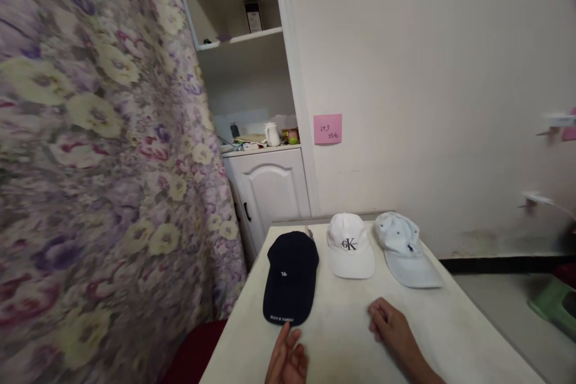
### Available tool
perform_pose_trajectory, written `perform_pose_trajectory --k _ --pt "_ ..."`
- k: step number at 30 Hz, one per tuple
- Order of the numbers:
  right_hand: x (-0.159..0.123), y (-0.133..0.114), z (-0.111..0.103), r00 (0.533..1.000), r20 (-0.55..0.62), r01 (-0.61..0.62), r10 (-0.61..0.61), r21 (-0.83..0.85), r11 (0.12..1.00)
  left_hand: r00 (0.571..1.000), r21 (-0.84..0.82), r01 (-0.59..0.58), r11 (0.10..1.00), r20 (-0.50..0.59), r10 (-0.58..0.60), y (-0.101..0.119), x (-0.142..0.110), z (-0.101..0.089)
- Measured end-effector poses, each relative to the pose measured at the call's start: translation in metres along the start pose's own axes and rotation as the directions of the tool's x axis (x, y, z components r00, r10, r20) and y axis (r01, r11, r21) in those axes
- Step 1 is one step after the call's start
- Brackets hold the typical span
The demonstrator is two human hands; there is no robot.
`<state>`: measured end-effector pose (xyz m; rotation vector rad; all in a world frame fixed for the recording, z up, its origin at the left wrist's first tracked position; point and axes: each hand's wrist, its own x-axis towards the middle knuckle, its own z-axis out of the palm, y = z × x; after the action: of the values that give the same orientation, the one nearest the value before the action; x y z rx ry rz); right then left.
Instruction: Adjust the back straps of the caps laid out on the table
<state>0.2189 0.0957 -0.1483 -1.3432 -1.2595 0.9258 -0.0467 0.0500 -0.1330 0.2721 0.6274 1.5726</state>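
Three caps lie in a row on a pale table (342, 336). On the left is a dark navy cap (292, 273) with small white lettering along its brim, which points toward me. A white cap (351, 246) with black "CK"-like letters sits in the middle. To the right rests a pale blue cap (405, 252) with a small dark emblem. My left hand (288, 357) is just below the navy cap, palm partly up, fingers apart and bent; its index fingertip is at the brim's edge, whether touching I cannot tell. Loosely curled and holding nothing visible, my right hand (389, 324) is over the table below the white and pale blue caps.
A flowered curtain (103, 150) hangs on the left. Behind the table are a white cabinet (274, 192) with shelves and a wall bearing a pink note (327, 129). A dark red seat (195, 348) is at lower left, a green stool (555, 306) at right.
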Motion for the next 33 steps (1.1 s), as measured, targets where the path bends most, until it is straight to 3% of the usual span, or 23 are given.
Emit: perform_pose_trajectory --k 23,28,33 --pt "0.000 0.004 -0.004 0.999 0.013 -0.030 0.030 0.009 0.999 0.995 0.006 -0.029 1.000 -0.099 0.030 0.003 -0.008 0.005" --pt "0.002 0.003 -0.004 1.000 0.008 -0.028 0.028 0.020 0.999 0.988 0.047 -0.066 0.997 -0.137 0.072 0.013 0.000 0.016" --pt "0.005 0.005 -0.003 0.999 0.006 -0.031 0.031 0.046 0.998 0.987 0.084 -0.105 0.991 -0.109 0.114 0.033 0.014 0.043"
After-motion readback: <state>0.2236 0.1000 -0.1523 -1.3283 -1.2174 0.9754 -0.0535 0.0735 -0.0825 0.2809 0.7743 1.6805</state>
